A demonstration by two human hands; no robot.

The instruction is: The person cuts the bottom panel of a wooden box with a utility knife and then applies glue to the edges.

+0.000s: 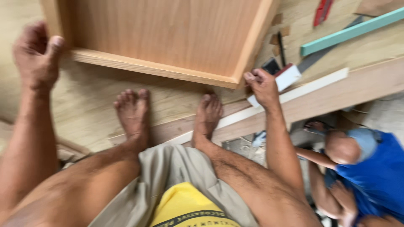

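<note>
His left hand [37, 54] has its fingers curled together around the near left corner of a shallow wooden frame [168, 38], the thumb pressed against the corner's outer edge. The right hand [263, 86] grips the frame's near right corner, fingers bent and closed on the wood, thumb on top. The picture is blurred, so how far the fingertips wrap under the edge I cannot tell.

The frame is a flat panel of reddish-brown wood with a paler raised rim. It lies on a light plywood platform [84, 109], straight ahead of his two bare feet [168, 113], which stand just short of its near rail.

Just beside the right hand lies a small white block with a red edge [288, 75], touching a dark, flat tool [271, 65]. A long white strip [311, 86] runs from under that hand toward the right, along a wide board [349, 94] at the platform's edge. Farther back on the right lie a pale green batten [349, 31], set at a slant, and a red object [323, 10] near the top edge; a few small wood offcuts [277, 31] sit by the frame's right side.

Below the platform, at the right, another person in a blue shirt [378, 176] bends low. He himself wears grey shorts [168, 180] and a yellow top with a dark printed band across it [189, 210].
</note>
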